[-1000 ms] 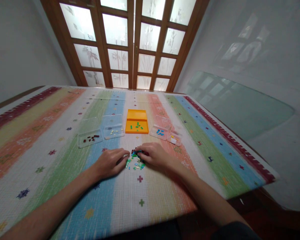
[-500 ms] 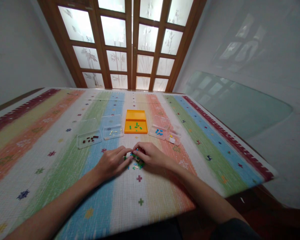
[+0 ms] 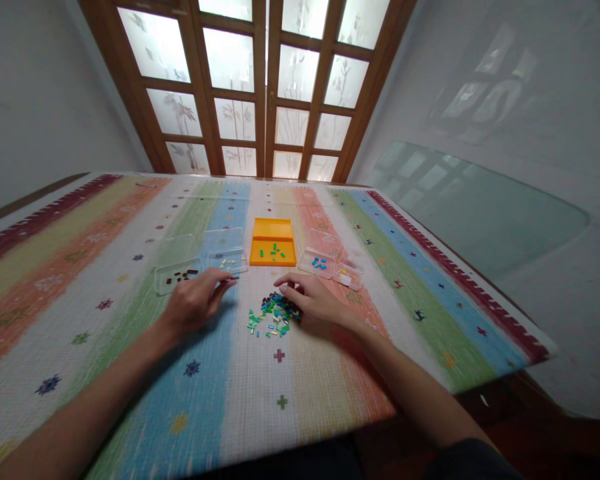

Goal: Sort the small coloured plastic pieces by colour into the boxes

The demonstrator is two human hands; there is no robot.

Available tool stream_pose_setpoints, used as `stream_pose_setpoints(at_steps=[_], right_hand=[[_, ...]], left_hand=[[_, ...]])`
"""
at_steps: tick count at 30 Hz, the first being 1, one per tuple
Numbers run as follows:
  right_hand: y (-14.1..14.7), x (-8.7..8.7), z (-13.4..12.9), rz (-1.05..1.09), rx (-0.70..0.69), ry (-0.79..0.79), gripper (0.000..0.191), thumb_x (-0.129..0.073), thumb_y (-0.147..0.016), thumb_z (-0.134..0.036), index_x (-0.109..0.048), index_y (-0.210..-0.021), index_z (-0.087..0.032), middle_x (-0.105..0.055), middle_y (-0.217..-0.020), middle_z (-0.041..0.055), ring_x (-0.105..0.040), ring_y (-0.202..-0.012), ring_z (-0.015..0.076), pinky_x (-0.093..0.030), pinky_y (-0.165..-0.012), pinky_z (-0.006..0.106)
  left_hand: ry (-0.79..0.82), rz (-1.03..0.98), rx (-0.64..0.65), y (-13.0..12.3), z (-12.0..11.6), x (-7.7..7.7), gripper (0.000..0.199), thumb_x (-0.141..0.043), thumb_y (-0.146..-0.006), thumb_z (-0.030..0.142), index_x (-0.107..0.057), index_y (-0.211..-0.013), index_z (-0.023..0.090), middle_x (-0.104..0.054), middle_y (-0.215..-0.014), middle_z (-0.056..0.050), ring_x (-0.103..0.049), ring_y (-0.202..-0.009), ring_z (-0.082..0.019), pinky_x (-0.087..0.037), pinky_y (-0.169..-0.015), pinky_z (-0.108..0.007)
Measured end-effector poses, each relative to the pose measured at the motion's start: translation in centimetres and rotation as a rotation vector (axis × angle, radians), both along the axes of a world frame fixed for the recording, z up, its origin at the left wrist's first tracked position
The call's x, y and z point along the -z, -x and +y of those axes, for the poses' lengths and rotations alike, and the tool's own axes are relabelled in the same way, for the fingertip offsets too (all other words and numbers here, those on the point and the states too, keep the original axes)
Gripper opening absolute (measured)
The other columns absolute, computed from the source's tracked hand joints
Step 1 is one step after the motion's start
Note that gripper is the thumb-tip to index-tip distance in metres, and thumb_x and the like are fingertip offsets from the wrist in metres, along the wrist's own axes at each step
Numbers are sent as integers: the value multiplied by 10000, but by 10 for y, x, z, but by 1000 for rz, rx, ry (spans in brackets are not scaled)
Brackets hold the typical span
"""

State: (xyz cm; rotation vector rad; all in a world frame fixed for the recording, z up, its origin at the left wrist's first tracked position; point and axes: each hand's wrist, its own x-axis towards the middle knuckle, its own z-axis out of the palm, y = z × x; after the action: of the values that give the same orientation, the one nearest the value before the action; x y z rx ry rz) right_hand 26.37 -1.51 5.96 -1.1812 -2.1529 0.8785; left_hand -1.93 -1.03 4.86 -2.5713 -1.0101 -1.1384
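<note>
My left hand [image 3: 196, 300] is raised left of the pile, its thumb and forefinger pinched on a small dark brick [image 3: 235, 278]. Beside the right edge of the mixed brick pile [image 3: 275, 308] rests my right hand [image 3: 310, 301], fingers curled over it; whether it holds anything is hidden. The pile has green, blue, dark and pale pieces. Behind the left hand are a clear box [image 3: 163, 288] with dark brown bricks and another clear box [image 3: 244, 267] with pale yellow ones, partly covered by the fingers.
An open orange box [image 3: 273, 229] with green bricks stands beyond the pile. To its right are a clear box [image 3: 305, 266] with blue bricks and a smaller one [image 3: 356, 285] with white and yellow pieces. A striped cloth [image 3: 260, 413] covers the table.
My left hand has moved left and away from the pile, carrying a small dark brick. My right hand has shifted slightly right, and more of the pile shows.
</note>
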Motion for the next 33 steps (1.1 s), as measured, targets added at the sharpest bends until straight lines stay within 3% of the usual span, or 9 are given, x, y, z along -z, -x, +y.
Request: stream_pose_setpoints(at_steps=[3, 5, 9, 17, 21, 25, 29, 33], right_hand=[[-16, -2, 7, -145, 73, -32, 176, -564, -953, -177, -702, -1061, -169, -738, -974, 82, -653, -843, 182, -490, -778, 308], [-24, -3, 9, -234, 47, -44, 175, -564, -937, -144, -708, -1031, -172, -738, -963, 90, -650, -833, 190, -488, -766, 314], [-31, -6, 9, -315, -48, -52, 189, -576, -931, -133, -717, -1041, -195, -736, -903, 65, -634, -760, 179, -475, -705, 305], [-22, -2, 5, -382, -30, -102, 197, -607, -919, -136, -767, -1016, -200, -729, -972, 84, -641, -831, 192, -454, -731, 312], [-20, 0, 5, -372, -14, -90, 154, -632, -904, -136, -769, -959, -180, -712, -924, 82, -622, -799, 184, -436, -711, 305], [-18, -1, 4, -363, 0, -42, 133, -604, -913, -113, -727, -937, -160, -702, -928, 88, -616, -799, 182, -437, -706, 301], [-17, 1, 2, -317, 23, -46, 112, -574, -919, -101, -662, -896, -166, -689, -949, 101, -611, -827, 189, -452, -743, 309], [-15, 3, 2, -189, 55, -46, 116, -520, -954, -124, -605, -906, -188, -670, -939, 75, -607, -802, 175, -465, -742, 300]], left_hand=[[131, -27, -259, 29, 14, -8, 205, -503, -997, 350, -635, -984, 194, -700, -801, -40, -629, -612, -165, -455, -572, -268], [196, -25, -423, 46, 21, -14, 255, -486, -983, 388, -646, -987, 189, -693, -792, -51, -618, -611, -187, -439, -576, -290], [281, 51, -569, 70, 29, -19, 284, -467, -957, 411, -657, -942, 200, -678, -734, -57, -598, -591, -215, -402, -562, -301], [360, 192, -573, 86, 41, -7, 278, -492, -923, 384, -701, -850, 217, -667, -630, -83, -593, -533, -253, -325, -489, -299], [405, 245, -639, 84, 39, -12, 369, -442, -946, 417, -713, -821, 199, -665, -639, -103, -582, -534, -257, -309, -501, -303], [334, 208, -676, 80, 32, -20, 416, -396, -980, 429, -707, -849, 186, -649, -623, -74, -559, -529, -213, -312, -527, -280], [233, 89, -561, 59, 22, -20, 379, -412, -991, 405, -703, -892, 183, -679, -660, -44, -597, -566, -194, -382, -557, -275], [76, 17, -319, 22, 6, -8, 315, -458, -1002, 357, -703, -941, 169, -717, -716, -30, -626, -562, -155, -446, -566, -255]])
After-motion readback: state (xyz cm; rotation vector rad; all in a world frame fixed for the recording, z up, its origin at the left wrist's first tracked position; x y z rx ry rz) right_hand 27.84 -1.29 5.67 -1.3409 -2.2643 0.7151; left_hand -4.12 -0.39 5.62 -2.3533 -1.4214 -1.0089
